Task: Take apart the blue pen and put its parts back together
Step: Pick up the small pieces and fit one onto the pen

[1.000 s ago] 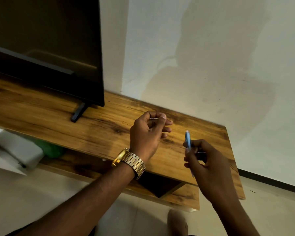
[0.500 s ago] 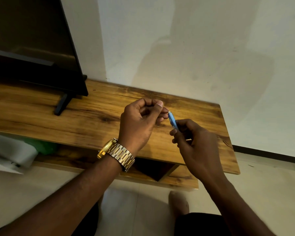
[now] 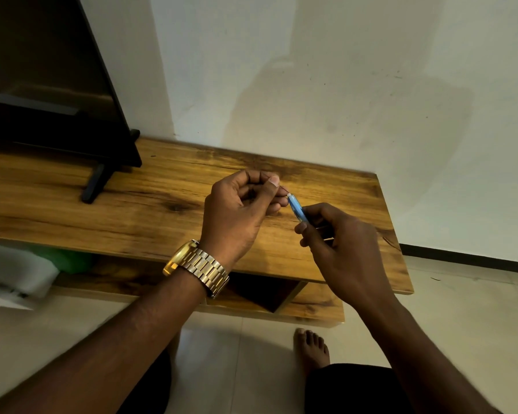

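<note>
The blue pen barrel (image 3: 296,208) is held in my right hand (image 3: 338,246), above the wooden table, with its upper end tilted left toward my other hand. My left hand (image 3: 240,210), with a gold watch on its wrist, has thumb and fingers pinched together right at the barrel's upper end (image 3: 288,195). A thin dark tip shows between the pinch and the barrel. What the left fingers pinch is too small to tell. The lower part of the barrel is hidden inside my right fist.
The wooden table (image 3: 132,210) stands against a white wall, with a lower shelf (image 3: 311,306) underneath. A dark TV screen (image 3: 48,85) on a black foot (image 3: 95,183) takes the table's left end. White and green items (image 3: 27,264) lie below left. My bare foot (image 3: 310,348) rests on the tiled floor.
My two hands came together: the right hand brought the pen barrel up and left until its end met the left hand's pinched fingers. The view shifted down and right.
</note>
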